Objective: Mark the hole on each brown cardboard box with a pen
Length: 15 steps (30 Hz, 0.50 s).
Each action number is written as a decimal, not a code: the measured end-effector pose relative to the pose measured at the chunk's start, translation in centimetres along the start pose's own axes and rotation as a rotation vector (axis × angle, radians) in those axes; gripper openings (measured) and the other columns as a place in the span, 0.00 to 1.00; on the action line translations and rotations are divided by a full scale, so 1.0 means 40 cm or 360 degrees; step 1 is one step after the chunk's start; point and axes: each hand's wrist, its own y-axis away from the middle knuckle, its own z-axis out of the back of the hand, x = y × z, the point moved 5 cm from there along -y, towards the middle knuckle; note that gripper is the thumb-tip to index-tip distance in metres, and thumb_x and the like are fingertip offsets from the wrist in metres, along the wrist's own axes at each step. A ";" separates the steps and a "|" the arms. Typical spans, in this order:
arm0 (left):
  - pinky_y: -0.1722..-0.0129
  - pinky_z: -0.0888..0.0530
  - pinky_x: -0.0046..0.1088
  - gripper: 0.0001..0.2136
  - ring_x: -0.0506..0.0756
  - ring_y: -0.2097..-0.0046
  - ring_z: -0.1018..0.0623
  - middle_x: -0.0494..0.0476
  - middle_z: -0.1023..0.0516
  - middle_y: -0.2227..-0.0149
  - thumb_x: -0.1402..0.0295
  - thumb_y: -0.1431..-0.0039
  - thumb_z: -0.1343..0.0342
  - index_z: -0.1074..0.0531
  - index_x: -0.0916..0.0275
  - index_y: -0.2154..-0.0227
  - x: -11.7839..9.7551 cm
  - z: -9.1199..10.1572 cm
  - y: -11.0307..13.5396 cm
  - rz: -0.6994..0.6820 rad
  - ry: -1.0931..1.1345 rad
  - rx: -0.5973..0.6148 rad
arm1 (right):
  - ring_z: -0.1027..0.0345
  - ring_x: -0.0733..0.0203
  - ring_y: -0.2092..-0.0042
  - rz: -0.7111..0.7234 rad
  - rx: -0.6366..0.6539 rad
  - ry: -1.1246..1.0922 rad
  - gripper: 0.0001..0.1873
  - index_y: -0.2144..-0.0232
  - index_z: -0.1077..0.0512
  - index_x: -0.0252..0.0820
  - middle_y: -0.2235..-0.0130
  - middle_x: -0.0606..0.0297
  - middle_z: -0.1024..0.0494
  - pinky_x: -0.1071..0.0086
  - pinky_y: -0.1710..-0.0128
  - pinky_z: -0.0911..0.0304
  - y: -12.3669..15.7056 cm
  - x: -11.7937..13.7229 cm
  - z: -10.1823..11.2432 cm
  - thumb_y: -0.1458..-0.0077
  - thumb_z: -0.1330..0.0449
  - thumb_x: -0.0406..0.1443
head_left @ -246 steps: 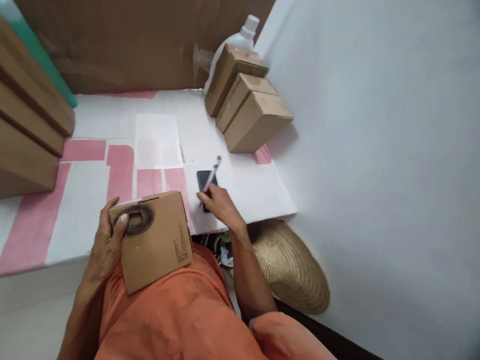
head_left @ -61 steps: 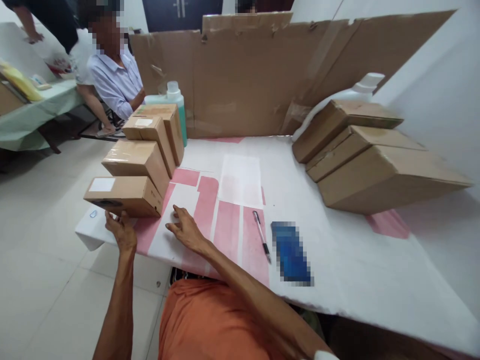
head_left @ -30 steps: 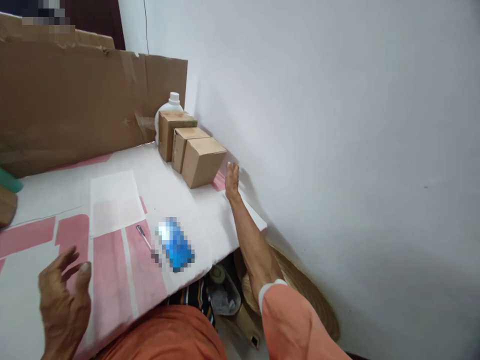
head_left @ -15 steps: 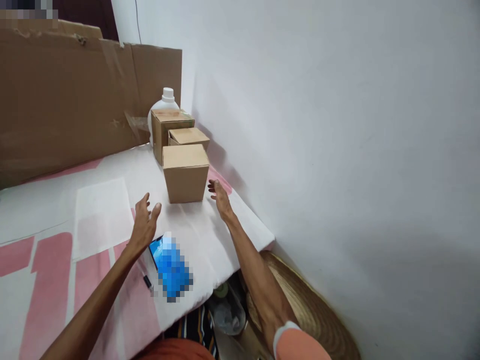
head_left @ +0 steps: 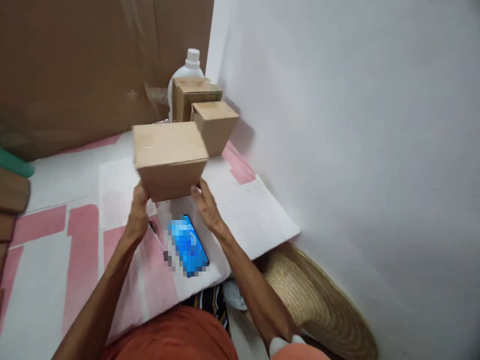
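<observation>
A plain brown cardboard box (head_left: 169,157) is lifted off the table, held between both my hands. My left hand (head_left: 138,210) grips its lower left side. My right hand (head_left: 205,204) grips its lower right side. Below the box, a phone (head_left: 188,245) with a lit blue screen lies on the white and pink table cover (head_left: 75,240). A pen (head_left: 157,240) lies beside the phone, mostly hidden by my left arm.
Two more cardboard boxes (head_left: 213,125) stand at the back right corner against the white wall, with a white bottle (head_left: 187,67) behind them. A cardboard sheet (head_left: 86,65) lines the back. Stacked boxes (head_left: 11,200) sit at the left edge. A straw hat (head_left: 318,305) lies on the floor.
Both my hands closed on the nearest box of the right-hand row and lifted it toward me, above the phone. My view swung from the left stack to the right corner.
</observation>
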 end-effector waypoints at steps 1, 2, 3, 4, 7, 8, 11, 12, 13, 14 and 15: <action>0.30 0.29 0.51 0.30 0.64 0.32 0.26 0.63 0.24 0.33 0.39 0.25 0.56 0.25 0.56 0.40 -0.014 0.071 0.040 0.0013 -0.0059 -0.0068 | 0.38 0.44 0.26 0.0016 0.0101 -0.0013 0.41 0.25 0.36 0.51 0.28 0.55 0.30 0.45 0.25 0.42 0.025 0.015 -0.053 0.29 0.44 0.62; 0.30 0.29 0.51 0.31 0.64 0.30 0.27 0.63 0.25 0.31 0.38 0.25 0.57 0.27 0.55 0.37 -0.027 0.144 0.083 0.0040 -0.0135 -0.0159 | 0.39 0.44 0.25 0.0027 0.0203 -0.0027 0.40 0.25 0.37 0.53 0.27 0.56 0.31 0.44 0.25 0.41 0.053 0.029 -0.109 0.29 0.43 0.61; 0.30 0.29 0.51 0.31 0.64 0.30 0.27 0.62 0.26 0.31 0.37 0.25 0.58 0.28 0.53 0.36 -0.038 0.215 0.129 0.0079 -0.0225 -0.0262 | 0.40 0.44 0.25 0.0039 0.0311 -0.0045 0.39 0.24 0.38 0.54 0.27 0.56 0.32 0.43 0.26 0.40 0.082 0.040 -0.166 0.29 0.42 0.59; 0.31 0.28 0.52 0.31 0.65 0.29 0.28 0.63 0.26 0.30 0.38 0.26 0.57 0.29 0.52 0.35 -0.047 0.282 0.177 0.0105 -0.0274 -0.0357 | 0.40 0.44 0.25 0.0055 0.0416 -0.0068 0.39 0.24 0.39 0.55 0.26 0.56 0.32 0.43 0.26 0.39 0.113 0.048 -0.221 0.29 0.41 0.58; 0.35 0.25 0.51 0.33 0.67 0.29 0.28 0.64 0.23 0.34 0.36 0.27 0.59 0.28 0.52 0.35 -0.059 0.443 0.334 0.0163 -0.0353 -0.0689 | 0.39 0.45 0.25 0.0086 0.0660 -0.0120 0.38 0.24 0.39 0.54 0.26 0.54 0.33 0.43 0.26 0.40 0.206 0.054 -0.358 0.29 0.39 0.56; 0.37 0.23 0.50 0.33 0.67 0.31 0.26 0.63 0.21 0.36 0.35 0.28 0.59 0.27 0.52 0.37 -0.057 0.481 0.386 0.0182 -0.0370 -0.0793 | 0.39 0.45 0.25 0.0088 0.0712 -0.0125 0.38 0.24 0.38 0.54 0.26 0.54 0.32 0.44 0.25 0.40 0.234 0.048 -0.389 0.29 0.38 0.56; 0.50 0.17 0.48 0.34 0.69 0.40 0.20 0.65 0.16 0.47 0.32 0.31 0.56 0.23 0.54 0.43 -0.033 0.547 0.506 0.0235 -0.0428 -0.0988 | 0.36 0.44 0.27 0.0109 0.0781 -0.0130 0.35 0.27 0.34 0.53 0.29 0.53 0.28 0.44 0.25 0.41 0.298 0.019 -0.435 0.30 0.36 0.53; 0.54 0.17 0.47 0.34 0.69 0.44 0.19 0.65 0.15 0.52 0.32 0.32 0.54 0.22 0.55 0.46 -0.022 0.557 0.528 0.0244 -0.0452 -0.1018 | 0.35 0.44 0.28 0.0108 0.0783 -0.0135 0.34 0.28 0.33 0.52 0.30 0.52 0.27 0.43 0.26 0.40 0.310 0.005 -0.439 0.31 0.36 0.51; 0.55 0.17 0.47 0.32 0.68 0.48 0.18 0.65 0.15 0.55 0.33 0.33 0.50 0.21 0.57 0.49 -0.010 0.564 0.541 0.0252 -0.0479 -0.1035 | 0.33 0.43 0.29 0.0093 0.0779 -0.0139 0.33 0.29 0.32 0.51 0.31 0.52 0.26 0.42 0.27 0.40 0.319 -0.009 -0.441 0.31 0.36 0.50; 0.54 0.17 0.47 0.30 0.66 0.50 0.17 0.64 0.15 0.57 0.36 0.31 0.48 0.20 0.58 0.51 0.000 0.571 0.544 0.0254 -0.0502 -0.1051 | 0.32 0.42 0.30 0.0053 0.0769 -0.0143 0.32 0.29 0.32 0.50 0.31 0.51 0.26 0.42 0.28 0.39 0.324 -0.025 -0.443 0.31 0.37 0.50; 0.52 0.17 0.47 0.27 0.64 0.50 0.17 0.64 0.16 0.54 0.40 0.28 0.48 0.21 0.60 0.49 0.009 0.577 0.540 0.0258 -0.0518 -0.1061 | 0.32 0.42 0.30 0.0012 0.0754 -0.0139 0.33 0.29 0.32 0.49 0.31 0.50 0.26 0.41 0.29 0.38 0.326 -0.038 -0.444 0.31 0.37 0.50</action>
